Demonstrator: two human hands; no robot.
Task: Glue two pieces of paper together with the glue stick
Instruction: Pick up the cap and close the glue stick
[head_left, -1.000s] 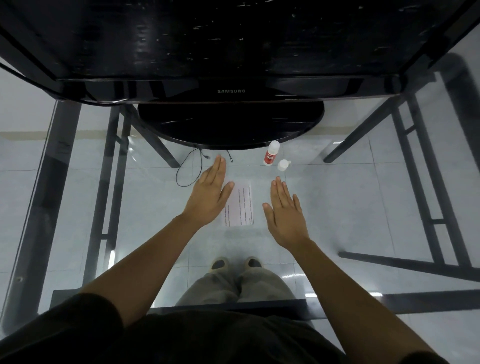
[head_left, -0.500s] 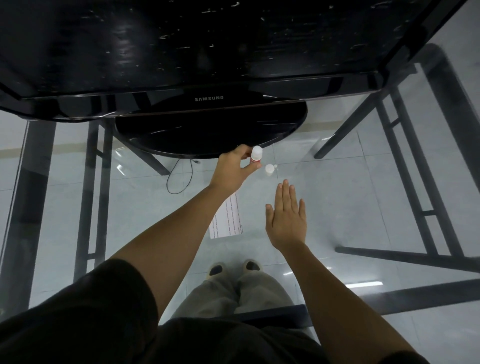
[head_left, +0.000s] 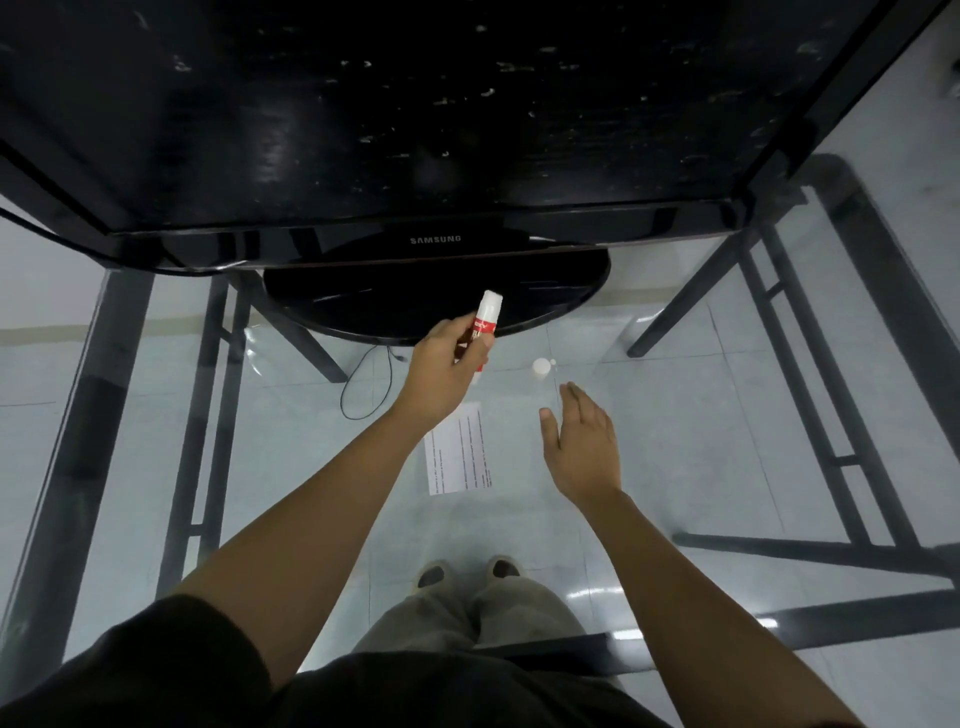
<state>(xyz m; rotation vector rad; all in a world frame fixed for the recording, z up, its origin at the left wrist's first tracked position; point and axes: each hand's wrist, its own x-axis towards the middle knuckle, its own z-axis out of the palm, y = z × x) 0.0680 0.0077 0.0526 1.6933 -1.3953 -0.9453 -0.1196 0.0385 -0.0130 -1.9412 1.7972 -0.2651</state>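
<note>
My left hand grips a red and white glue stick, lifted above the glass table in front of the monitor base. The stick's white cap stands on the glass just right of it. A small printed paper lies flat on the glass, partly hidden under my left forearm. My right hand hovers right of the paper with fingers straight, its fingertips close to the cap, holding nothing.
A black Samsung monitor with a round base fills the far side of the glass table. A thin black cable loops left of my left hand. Dark table legs and my feet show through the glass.
My left hand left the paper, reached to the glue stick and picked it up. My right hand lifted and shifted right, towards the cap.
</note>
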